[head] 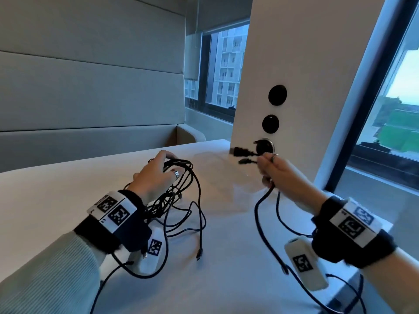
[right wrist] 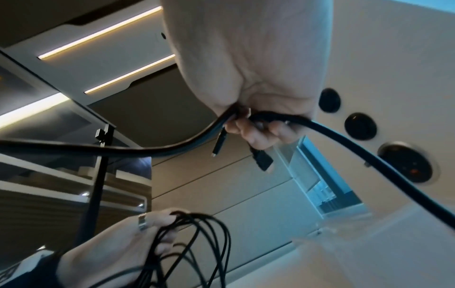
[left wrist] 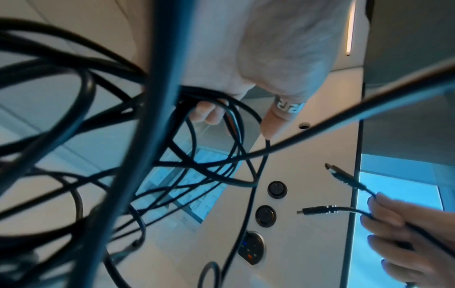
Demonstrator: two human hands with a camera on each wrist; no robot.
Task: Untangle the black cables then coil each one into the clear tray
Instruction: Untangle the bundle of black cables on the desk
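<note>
My left hand (head: 156,175) grips a bunch of black cable loops (head: 181,189) lifted off the white table (head: 56,200); the rest of the tangle hangs and trails below it. In the left wrist view the fingers (left wrist: 206,113) curl round the loops (left wrist: 221,155). My right hand (head: 274,171) pinches two cable ends: a wide flat plug (head: 238,151) and a slimmer plug (head: 244,161) stick out to the left, and their cables (head: 260,207) hang down. The right wrist view shows both plugs (right wrist: 261,159) under the fingers (right wrist: 256,134). The clear tray (head: 226,177) lies between my hands, faint.
A white pillar (head: 294,75) with two black round knobs (head: 277,95) and a round socket panel (head: 264,146) stands behind the table at the right. A grey padded bench back (head: 90,75) runs along the far side. Windows (head: 390,114) lie to the right. A loose connector (head: 198,257) rests near the table's middle.
</note>
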